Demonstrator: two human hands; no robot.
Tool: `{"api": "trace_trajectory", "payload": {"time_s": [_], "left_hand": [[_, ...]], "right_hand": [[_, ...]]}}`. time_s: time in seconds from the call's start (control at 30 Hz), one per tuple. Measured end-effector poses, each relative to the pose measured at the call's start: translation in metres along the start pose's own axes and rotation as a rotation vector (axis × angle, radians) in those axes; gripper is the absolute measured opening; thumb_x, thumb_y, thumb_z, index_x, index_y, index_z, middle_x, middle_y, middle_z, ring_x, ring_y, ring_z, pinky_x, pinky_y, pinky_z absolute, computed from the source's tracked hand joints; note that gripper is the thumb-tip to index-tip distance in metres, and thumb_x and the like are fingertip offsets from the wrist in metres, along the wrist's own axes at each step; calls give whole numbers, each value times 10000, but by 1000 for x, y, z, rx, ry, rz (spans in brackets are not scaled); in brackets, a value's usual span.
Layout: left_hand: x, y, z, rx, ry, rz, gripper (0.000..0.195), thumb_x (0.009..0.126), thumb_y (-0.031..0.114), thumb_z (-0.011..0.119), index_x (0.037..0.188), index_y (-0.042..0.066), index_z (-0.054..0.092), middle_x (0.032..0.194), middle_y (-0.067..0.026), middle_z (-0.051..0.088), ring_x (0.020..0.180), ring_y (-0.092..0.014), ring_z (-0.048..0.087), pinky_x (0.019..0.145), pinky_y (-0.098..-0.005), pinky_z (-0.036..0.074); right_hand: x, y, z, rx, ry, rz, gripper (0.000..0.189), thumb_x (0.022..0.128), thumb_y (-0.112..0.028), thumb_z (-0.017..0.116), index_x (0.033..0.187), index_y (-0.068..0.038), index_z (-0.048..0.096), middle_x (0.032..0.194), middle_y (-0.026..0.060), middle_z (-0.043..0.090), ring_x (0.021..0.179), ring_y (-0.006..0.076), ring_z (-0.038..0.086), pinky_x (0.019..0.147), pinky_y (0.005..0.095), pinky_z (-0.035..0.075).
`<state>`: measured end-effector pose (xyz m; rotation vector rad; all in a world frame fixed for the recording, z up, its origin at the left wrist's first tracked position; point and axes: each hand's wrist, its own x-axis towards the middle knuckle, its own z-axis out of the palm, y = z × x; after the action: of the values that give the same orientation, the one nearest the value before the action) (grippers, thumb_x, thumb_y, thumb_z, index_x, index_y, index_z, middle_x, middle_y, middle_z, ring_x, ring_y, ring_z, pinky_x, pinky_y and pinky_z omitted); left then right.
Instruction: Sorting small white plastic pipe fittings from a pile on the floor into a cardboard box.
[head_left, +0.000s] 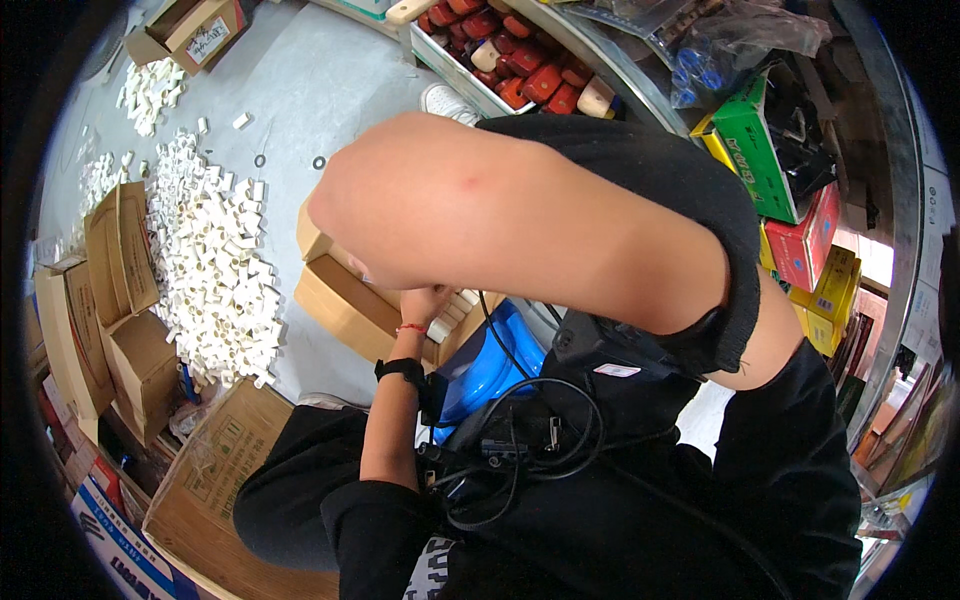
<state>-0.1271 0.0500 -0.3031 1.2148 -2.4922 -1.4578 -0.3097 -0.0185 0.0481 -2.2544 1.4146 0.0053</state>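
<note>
An open cardboard box (337, 300) stands before me, with short white tubes (454, 315) lined up inside along its near side. My left hand (424, 303), with a red string bracelet and a black wristband behind it, reaches into the box beside these tubes; its fingers are largely hidden. My right hand (360, 199) is bent down over the box's far part, close to the camera. Its back shows while its fingers are mostly out of sight, so what it holds cannot be seen. A large pile of white tubes (217, 277) lies on the floor left of the box.
Empty-looking cardboard boxes (139, 360) stand at the left. A large flat carton (225, 465) lies near my left knee. A blue plastic stool (487, 360) is beneath the box's near edge. Red and wooden blocks (525, 67) fill a crate above; shelves with boxes (757, 150) line the right.
</note>
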Motion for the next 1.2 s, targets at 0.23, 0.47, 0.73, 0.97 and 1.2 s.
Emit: {"api": "trace_trajectory", "payload": {"time_s": [0.23, 0.47, 0.73, 0.97, 1.2], "left_hand": [[4, 10, -6, 100, -104, -86, 200, 656, 174, 622, 816, 53, 612, 723, -135, 601, 672, -275, 573, 599, -350, 454], [0, 2, -5, 109, 88, 161, 141, 681, 124, 590, 783, 26, 603, 719, -153, 598, 686, -299, 581, 602, -360, 464], [-3, 2, -8, -83, -29, -34, 83, 692, 65, 548, 744, 7, 579, 664, -178, 567, 615, -308, 563, 557, -362, 436], [0, -6, -13, -23, -109, 36, 107, 688, 56, 546, 765, -5, 589, 679, -162, 589, 632, -292, 578, 581, -342, 454], [1, -9, -15, -230, -149, -62, 281, 727, 94, 553, 1004, 43, 557, 822, -157, 615, 757, -240, 606, 686, -305, 469]], "right_hand": [[-2, 0, 2, 34, 5, -6, 226, 661, -82, 583, 871, -10, 542, 777, 113, 568, 725, 231, 559, 647, 312, 454], [-9, 6, 12, 150, 15, -28, 287, 665, -60, 602, 935, -14, 515, 823, 95, 560, 772, 206, 548, 684, 288, 444], [-28, 23, 50, 543, 97, -78, 367, 668, -36, 622, 1007, -18, 484, 875, 74, 550, 827, 178, 536, 726, 261, 433], [-45, 21, 56, 640, 318, -157, 383, 663, -35, 639, 1012, -24, 482, 850, 66, 540, 823, 180, 535, 726, 252, 434], [21, -2, 7, -48, -248, 217, 245, 672, -243, 599, 804, -41, 640, 774, 87, 619, 694, 224, 590, 578, 340, 479]]}}
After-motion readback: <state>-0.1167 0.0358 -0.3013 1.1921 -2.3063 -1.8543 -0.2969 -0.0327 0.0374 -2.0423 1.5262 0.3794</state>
